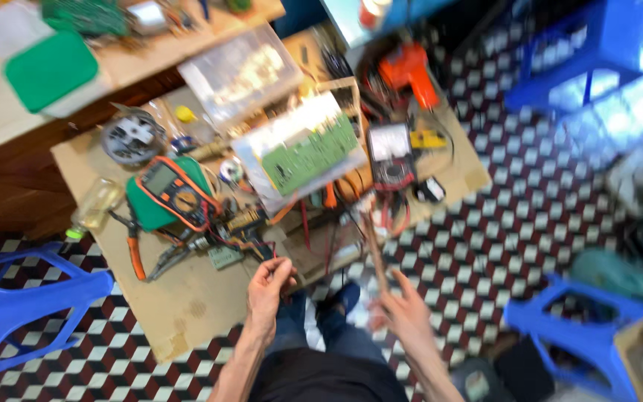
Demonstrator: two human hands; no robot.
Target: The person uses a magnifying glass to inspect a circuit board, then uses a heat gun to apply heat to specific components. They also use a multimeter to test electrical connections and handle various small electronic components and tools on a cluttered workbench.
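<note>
The left hand (268, 279) is curled at the near edge of a low cardboard-covered board (187, 298), its fingertips pinched on thin red wires (277, 257) that run off into the tangle of leads in the middle of the board. The right hand (403, 309) is blurred with motion; it seems to close loosely on the near end of a thin wooden stick (375, 253) that points away toward the clutter, though I cannot tell how tightly the fingers grip. Just beyond the hands lies a green circuit board (310, 152) resting on a pale tray, tilted, near the middle. To its left sits an orange-edged multimeter (173, 192) on a green pad, with orange-handled pliers (135, 249) nearer and further left; to its right is a second meter (390, 152) with a pale dial face. As a judgement, the work looks well mid-way: tools and meters are laid out and the wires are in hand, but nothing appears joined to the circuit board yet, and the leads are loose and unsorted.
</note>
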